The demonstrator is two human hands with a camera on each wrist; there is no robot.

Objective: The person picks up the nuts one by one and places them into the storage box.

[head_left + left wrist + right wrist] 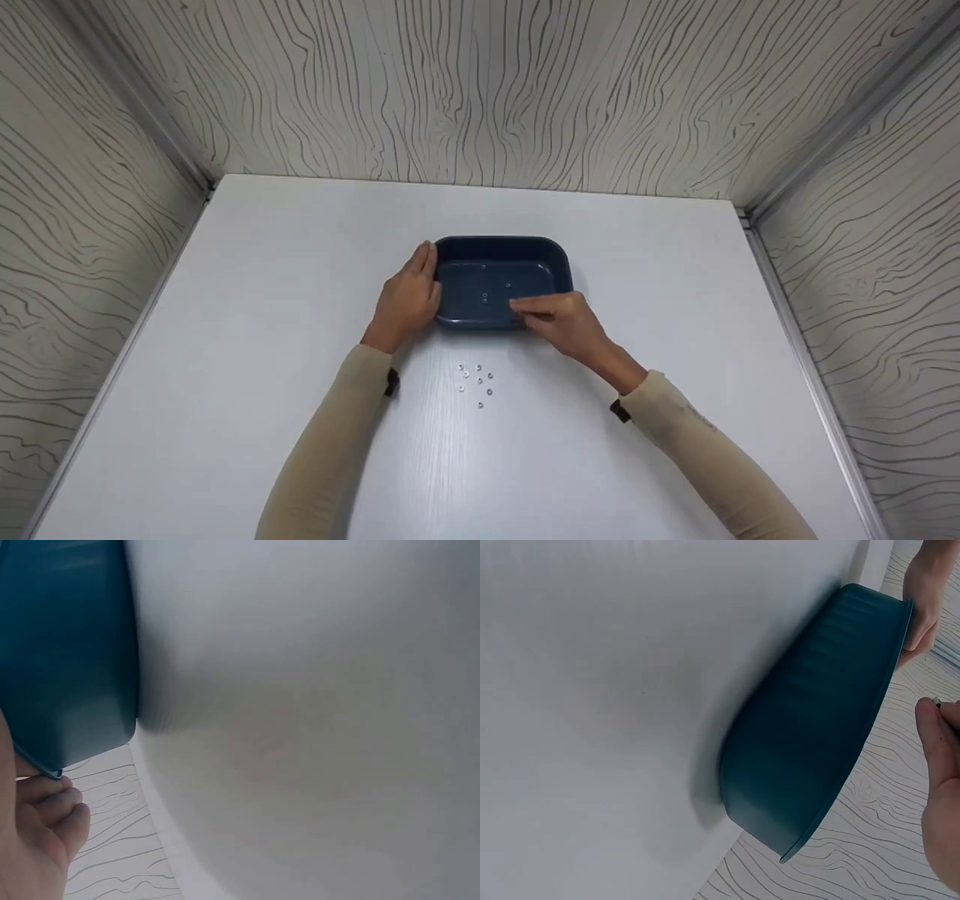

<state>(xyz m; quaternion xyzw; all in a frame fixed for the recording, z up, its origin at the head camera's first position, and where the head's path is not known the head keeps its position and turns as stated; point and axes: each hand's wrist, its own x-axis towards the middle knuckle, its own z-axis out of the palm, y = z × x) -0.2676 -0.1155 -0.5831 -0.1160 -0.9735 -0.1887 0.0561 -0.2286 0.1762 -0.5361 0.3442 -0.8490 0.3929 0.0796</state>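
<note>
Hands apart: left hand [405, 300] grips the rim at the left end of the blue tray [495, 249]; right hand [566, 322] is over the tray's near right corner, fingertips pinching a small metal piece [937, 702], mostly hidden, so can't tell which way it points; more small rings [480, 381] lie scattered on the white table [637, 262], on the tray's near side, a few others [508, 285] on its floor; tray looks light, stiff, smooth, maybe slidey, best held by rim or end wall; rings look hard, light, fiddly, easily dropped, best pinched by edges; tray sits open side up, long axis running left to right across me; rings too round for any long axis I can see.
</note>
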